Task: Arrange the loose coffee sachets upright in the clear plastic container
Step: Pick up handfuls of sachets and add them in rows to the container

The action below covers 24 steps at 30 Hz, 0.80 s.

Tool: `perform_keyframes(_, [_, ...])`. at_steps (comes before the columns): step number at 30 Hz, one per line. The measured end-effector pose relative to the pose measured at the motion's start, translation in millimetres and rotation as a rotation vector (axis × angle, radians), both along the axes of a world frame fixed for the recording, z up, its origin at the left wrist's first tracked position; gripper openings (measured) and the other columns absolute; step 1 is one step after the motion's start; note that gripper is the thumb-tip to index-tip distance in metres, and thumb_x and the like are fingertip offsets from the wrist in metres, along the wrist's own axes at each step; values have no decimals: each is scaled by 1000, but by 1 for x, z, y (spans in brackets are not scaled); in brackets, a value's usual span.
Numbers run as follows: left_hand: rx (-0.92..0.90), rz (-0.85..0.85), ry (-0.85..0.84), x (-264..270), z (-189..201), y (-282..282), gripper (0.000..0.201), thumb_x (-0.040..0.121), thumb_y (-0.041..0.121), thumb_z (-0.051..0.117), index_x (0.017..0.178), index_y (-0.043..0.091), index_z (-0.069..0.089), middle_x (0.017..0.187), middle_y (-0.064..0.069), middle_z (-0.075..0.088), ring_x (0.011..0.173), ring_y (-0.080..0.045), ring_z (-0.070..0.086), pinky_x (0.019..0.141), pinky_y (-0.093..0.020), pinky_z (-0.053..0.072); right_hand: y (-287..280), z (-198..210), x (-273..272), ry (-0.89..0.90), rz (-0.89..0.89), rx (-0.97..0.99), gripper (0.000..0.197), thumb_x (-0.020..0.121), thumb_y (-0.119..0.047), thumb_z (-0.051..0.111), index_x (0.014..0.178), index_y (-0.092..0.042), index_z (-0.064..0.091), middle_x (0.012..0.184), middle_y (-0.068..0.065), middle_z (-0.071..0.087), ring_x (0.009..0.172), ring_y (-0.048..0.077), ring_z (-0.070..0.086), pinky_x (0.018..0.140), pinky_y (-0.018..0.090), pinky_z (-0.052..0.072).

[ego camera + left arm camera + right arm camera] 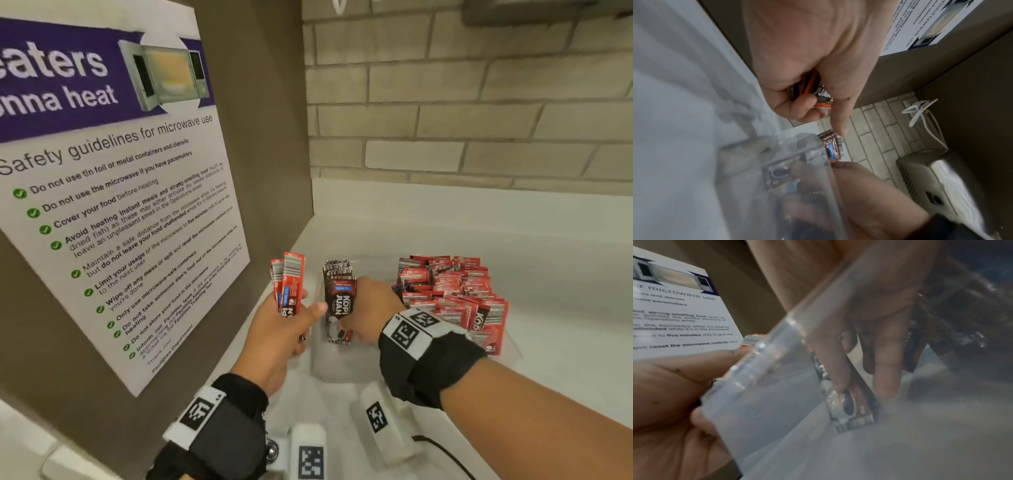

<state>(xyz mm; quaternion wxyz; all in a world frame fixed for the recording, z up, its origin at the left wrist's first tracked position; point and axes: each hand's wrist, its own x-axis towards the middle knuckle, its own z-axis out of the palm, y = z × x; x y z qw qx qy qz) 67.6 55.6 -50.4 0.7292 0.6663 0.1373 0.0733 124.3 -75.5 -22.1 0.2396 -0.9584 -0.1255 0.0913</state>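
Poster panel close on my left, red sachet heap crowding the clear container on the right, bare tabletop beyond, brick wall behind.

The clear container wall blurs the right hand's fingertips.

Pale brick wall behind white counter, brown panel w/ microwave-safety poster at left.

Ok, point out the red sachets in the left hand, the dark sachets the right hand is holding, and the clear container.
red sachets (291, 284), head view, on the printed front above the thumb.
dark sachets (340, 301), head view, on the front sachet's label.
clear container (337, 368), head view, on its near wall.
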Motion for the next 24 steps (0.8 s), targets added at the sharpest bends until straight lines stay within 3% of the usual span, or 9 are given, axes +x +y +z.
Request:
perform_keyframes(4, [20,-27,11,-3,-7,-4,29,80,6,72,101,19,57,62,4,46,50,-7,40,42,-18,31,3,-5,-2,79,-77,91,54,79,-13,70,117,-5,33,108,13,59,96,30,63,80,36,54])
perform_keyframes(8, [25,-64,24,-4,-11,-4,21,81,2,69,96,12,57,62,0,46,51,-11,38,44,-22,30,9,-3,0,24,-89,18,50,84,-17,65,120,-1,35,118,16,57,105,29,60,84,34,49])
perform_keyframes(10, [36,-78,31,-4,-12,-6,21,84,2,65,98,17,62,62,1,47,52,-11,39,45,-22,32,9,0,1,-11,-73,-15,42,86,-18,61,118,-2,41,118,14,58,107,28,59,81,30,47])
perform_keyframes(14, [44,-49,-12,-3,-8,-6,20,86,7,66,95,25,65,60,2,49,52,-10,40,45,-20,33,8,0,3,3,-26,-49,19,87,-21,58,97,-5,55,100,9,63,95,25,62,68,25,44])
perform_keyframes(17, [76,-30,-69,1,0,-7,17,87,13,66,97,27,65,51,9,53,46,-2,44,44,-17,35,8,-1,2,23,-10,-23,18,88,-19,54,72,-14,47,77,2,56,79,21,57,57,21,41])
perform_keyframes(19, [108,-21,-107,6,4,-10,16,87,12,66,100,22,66,48,3,52,43,2,48,42,-15,38,9,-1,1,33,10,-7,8,90,-17,51,89,-10,53,94,7,61,89,23,60,68,24,43])
perform_keyframes(20, [139,-8,-121,9,5,-12,17,86,12,67,102,19,67,51,0,52,44,3,50,44,-18,40,9,-1,0,36,8,-5,14,91,-17,51,100,-8,53,104,9,62,95,24,61,72,25,44])
perform_keyframes(22, [200,23,-143,15,4,-13,20,84,13,69,103,19,68,69,7,65,55,4,58,50,-19,45,9,-2,-1,20,7,-15,24,91,-18,51,111,-7,51,112,10,62,101,25,61,79,28,46])
perform_keyframes(24, [220,49,-151,21,2,-13,22,83,14,71,103,23,67,91,4,73,70,1,64,62,-16,46,8,-4,-1,30,12,-15,26,90,-19,52,113,-6,50,113,11,61,103,25,61,84,30,49])
